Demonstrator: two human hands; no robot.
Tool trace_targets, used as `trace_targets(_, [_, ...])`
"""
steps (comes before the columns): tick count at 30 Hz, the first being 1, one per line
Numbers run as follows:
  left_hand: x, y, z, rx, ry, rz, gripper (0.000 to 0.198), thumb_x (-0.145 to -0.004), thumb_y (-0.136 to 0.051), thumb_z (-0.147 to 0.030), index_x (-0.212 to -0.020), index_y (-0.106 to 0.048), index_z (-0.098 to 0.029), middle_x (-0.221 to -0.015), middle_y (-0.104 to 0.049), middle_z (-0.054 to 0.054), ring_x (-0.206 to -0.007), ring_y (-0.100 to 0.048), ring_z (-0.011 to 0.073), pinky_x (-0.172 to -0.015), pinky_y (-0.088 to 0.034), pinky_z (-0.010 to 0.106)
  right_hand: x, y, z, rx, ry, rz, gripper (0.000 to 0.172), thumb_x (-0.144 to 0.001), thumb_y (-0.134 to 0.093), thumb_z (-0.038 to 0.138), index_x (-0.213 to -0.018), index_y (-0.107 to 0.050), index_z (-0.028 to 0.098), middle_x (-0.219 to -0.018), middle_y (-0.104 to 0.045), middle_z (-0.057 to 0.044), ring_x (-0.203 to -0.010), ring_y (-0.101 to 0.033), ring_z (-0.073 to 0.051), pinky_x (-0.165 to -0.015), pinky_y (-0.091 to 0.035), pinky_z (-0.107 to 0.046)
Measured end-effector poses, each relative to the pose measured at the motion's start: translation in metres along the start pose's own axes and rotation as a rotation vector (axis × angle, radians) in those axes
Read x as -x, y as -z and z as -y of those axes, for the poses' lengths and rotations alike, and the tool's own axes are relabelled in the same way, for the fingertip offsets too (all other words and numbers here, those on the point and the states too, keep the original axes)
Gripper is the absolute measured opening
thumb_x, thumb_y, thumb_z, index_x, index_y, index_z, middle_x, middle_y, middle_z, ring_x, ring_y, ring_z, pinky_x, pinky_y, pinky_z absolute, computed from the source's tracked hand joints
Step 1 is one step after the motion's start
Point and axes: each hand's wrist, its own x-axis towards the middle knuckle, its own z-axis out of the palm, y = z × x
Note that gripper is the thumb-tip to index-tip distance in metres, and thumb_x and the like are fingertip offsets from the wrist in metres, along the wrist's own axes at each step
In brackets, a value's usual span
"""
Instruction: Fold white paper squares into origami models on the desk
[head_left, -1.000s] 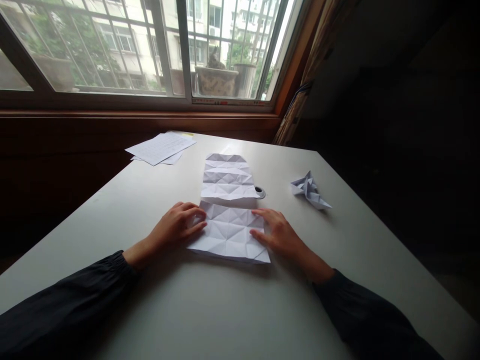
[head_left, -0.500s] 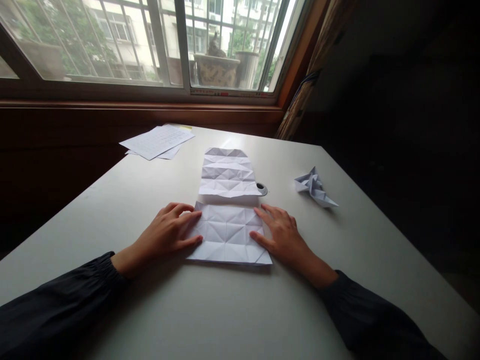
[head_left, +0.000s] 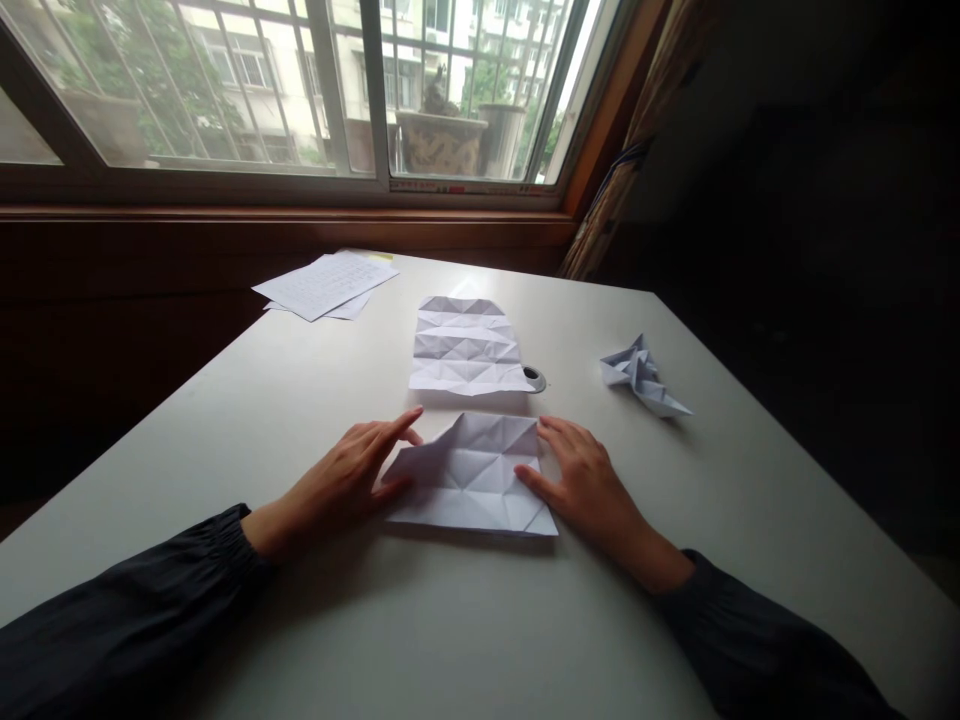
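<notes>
A creased white paper sheet (head_left: 474,476) lies on the white table (head_left: 420,620) right in front of me. My left hand (head_left: 352,480) is at its left edge, fingers stretched out, with the far left corner of the sheet lifted and folded inward over the fingertips. My right hand (head_left: 581,475) rests flat on the sheet's right edge, fingers apart, pressing it down. A second creased white sheet (head_left: 465,345) lies just beyond, flat on the table.
A folded white paper figure (head_left: 643,377) sits to the right. Printed sheets (head_left: 326,285) lie at the far left near the window sill. A small round dark hole (head_left: 534,377) is by the second sheet. The table's right edge drops into dark.
The near sheet's far left corner has been lifted and turned inward by my left hand. My right hand stayed on the right edge. The view shifted slightly.
</notes>
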Motion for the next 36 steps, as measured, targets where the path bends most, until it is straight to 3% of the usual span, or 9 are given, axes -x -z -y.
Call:
trace_targets(2, [-0.002,0.0,-0.001,0.043,-0.092,0.053,0.064,-0.099,-0.056,-0.028,-0.157,-0.03,-0.029,-0.128,-0.067,0.009,-0.117,-0.062,0.0243,-0.105,-0.049,0.043,-0.001,0.001,0.0,-0.029,0.011,-0.021,0.056,-0.094,-0.058,0.058,-0.129,-0.062,0.015,-0.139,-0.061,-0.018,-0.131,-0.054,-0.035,-0.109,-0.044,-0.053])
trace_targets(5, [-0.007,0.003,-0.004,0.032,-0.167,0.149,0.035,-0.096,-0.062,-0.035,-0.13,-0.064,-0.032,-0.126,-0.069,0.006,-0.121,-0.061,0.0258,-0.107,-0.047,0.044,-0.001,0.004,0.0,-0.069,0.046,-0.042,0.05,-0.095,-0.058,0.054,-0.129,-0.062,0.017,-0.135,-0.063,-0.016,-0.128,-0.057,-0.034,-0.11,-0.045,-0.052])
trace_targets(7, [-0.012,0.008,-0.008,0.011,-0.161,0.18,0.027,-0.093,-0.064,-0.038,-0.119,-0.069,-0.032,-0.127,-0.069,0.005,-0.126,-0.059,0.0275,-0.11,-0.046,0.046,-0.001,0.005,0.002,-0.084,0.072,-0.05,0.047,-0.097,-0.057,0.051,-0.129,-0.062,0.017,-0.133,-0.065,-0.016,-0.127,-0.057,-0.033,-0.11,-0.045,-0.052])
trace_targets(13, [-0.024,0.012,-0.017,-0.032,-0.146,0.268,0.03,-0.095,-0.057,-0.042,-0.117,-0.064,-0.023,-0.152,-0.053,0.007,-0.15,-0.035,0.0319,-0.12,-0.037,0.05,-0.001,0.01,0.008,-0.071,0.099,-0.017,0.046,-0.096,-0.058,0.043,-0.131,-0.062,0.013,-0.134,-0.064,-0.018,-0.128,-0.056,-0.034,-0.111,-0.044,-0.053])
trace_targets(21, [-0.02,0.002,-0.013,0.002,-0.118,0.27,0.041,-0.093,-0.058,-0.048,-0.125,-0.058,-0.023,-0.149,-0.055,0.011,-0.149,-0.038,0.0306,-0.124,-0.03,0.052,-0.003,0.014,0.013,-0.063,0.094,0.003,0.043,-0.095,-0.058,0.041,-0.13,-0.063,0.016,-0.135,-0.063,-0.016,-0.128,-0.056,-0.034,-0.11,-0.045,-0.053])
trace_targets(28, [-0.02,0.004,-0.016,-0.052,-0.116,0.311,0.044,-0.093,-0.056,-0.052,-0.126,-0.056,-0.023,-0.156,-0.047,0.011,-0.15,-0.036,0.0299,-0.126,-0.026,0.051,-0.002,0.015,0.013,-0.091,0.121,-0.034,0.045,-0.096,-0.057,0.038,-0.135,-0.06,0.015,-0.137,-0.063,-0.017,-0.13,-0.055,-0.034,-0.111,-0.044,-0.054])
trace_targets(32, [-0.02,0.005,-0.017,-0.065,-0.116,0.322,0.049,-0.093,-0.056,-0.056,-0.127,-0.056,-0.022,-0.157,-0.047,0.011,-0.151,-0.034,0.0293,-0.126,-0.025,0.049,0.0,0.023,0.022,-0.162,0.268,-0.011,0.052,-0.097,-0.058,0.041,-0.142,-0.055,0.015,-0.144,-0.059,-0.015,-0.138,-0.048,-0.033,-0.117,-0.039,-0.053])
trace_targets(36, [-0.02,0.004,-0.016,-0.057,-0.132,0.324,0.066,-0.086,-0.058,-0.069,-0.131,-0.053,-0.021,-0.157,-0.045,0.013,-0.151,-0.033,0.0318,-0.126,-0.023,0.05,0.003,0.033,0.035,-0.16,0.446,0.128,0.063,-0.094,-0.06,0.052,-0.147,-0.051,0.018,-0.151,-0.054,-0.013,-0.145,-0.039,-0.037,-0.121,-0.027,-0.06])
